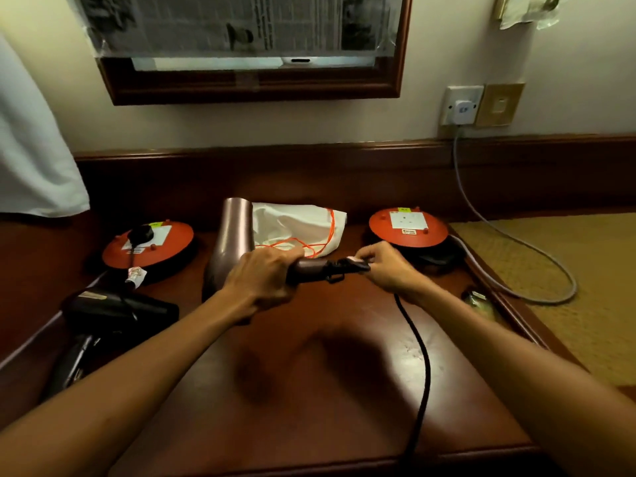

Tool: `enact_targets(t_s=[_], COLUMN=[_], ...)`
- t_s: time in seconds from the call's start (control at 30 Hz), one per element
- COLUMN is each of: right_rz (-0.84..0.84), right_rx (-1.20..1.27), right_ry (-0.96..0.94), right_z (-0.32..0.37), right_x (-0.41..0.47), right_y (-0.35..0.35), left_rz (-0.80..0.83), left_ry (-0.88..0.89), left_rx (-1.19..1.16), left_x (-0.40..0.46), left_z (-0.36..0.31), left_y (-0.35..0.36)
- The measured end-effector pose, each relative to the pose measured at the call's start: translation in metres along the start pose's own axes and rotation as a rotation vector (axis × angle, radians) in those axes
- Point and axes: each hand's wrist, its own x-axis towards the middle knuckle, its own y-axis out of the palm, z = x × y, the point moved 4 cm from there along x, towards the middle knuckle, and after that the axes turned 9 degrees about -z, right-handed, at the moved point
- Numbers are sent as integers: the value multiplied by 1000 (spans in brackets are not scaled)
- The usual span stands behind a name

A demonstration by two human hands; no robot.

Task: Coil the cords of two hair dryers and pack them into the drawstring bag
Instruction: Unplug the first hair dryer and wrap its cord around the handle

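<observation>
A bronze hair dryer [231,235] is held above the wooden table, nozzle pointing away. My left hand [256,278] grips its handle. My right hand [385,266] pinches the black cord [421,352] where it leaves the handle end; the cord hangs down past the table's front edge. A black hair dryer [113,313] lies at the left, its cord plugged into the left orange reel [148,244]. The white drawstring bag [296,228] with an orange string lies flat behind the bronze dryer.
A second orange extension reel [407,227] stands at the right, its grey cable [516,235] running over the carpet to a wall socket [463,105]. A small dark object [475,297] lies by the table's right edge. A framed mirror hangs above.
</observation>
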Motion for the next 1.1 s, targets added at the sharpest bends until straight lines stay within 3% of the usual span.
enact_targets(t_s=[0.1, 0.23, 0.4, 0.57, 0.67, 0.77, 0.83, 0.93, 1.1], right_rz=[23, 154, -40, -178, -117, -144, -169, -78, -42], right_rx=[-7, -84, -195, -193, -243, -179, -172, -141, -283], right_ry=[-62, -297, -459, -357, -276, -243, -307, -379, -505], right_z=[4, 49, 121, 119, 88, 70, 69, 86, 128], right_x=[-45, -107, -113, -71, -62, -85, -110, -142, -126], right_y=[30, 39, -22, -48, -19, 7, 17, 18, -19], left_rz=[-43, 33, 175, 62, -108, -168, -153, -52, 77], left_ry=[-170, -292, -104, 105, 61, -22, -86, -162, -79], left_rx=[-21, 120, 294, 172, 30, 7, 56, 161, 263], left_x=[-13, -27, -49, -60, -51, -41, -38, -39, -45], left_z=[8, 19, 7, -16, -23, -20, -13, -5, -9], left_y=[-11, -23, -35, -59, -76, -90, -93, -90, -79])
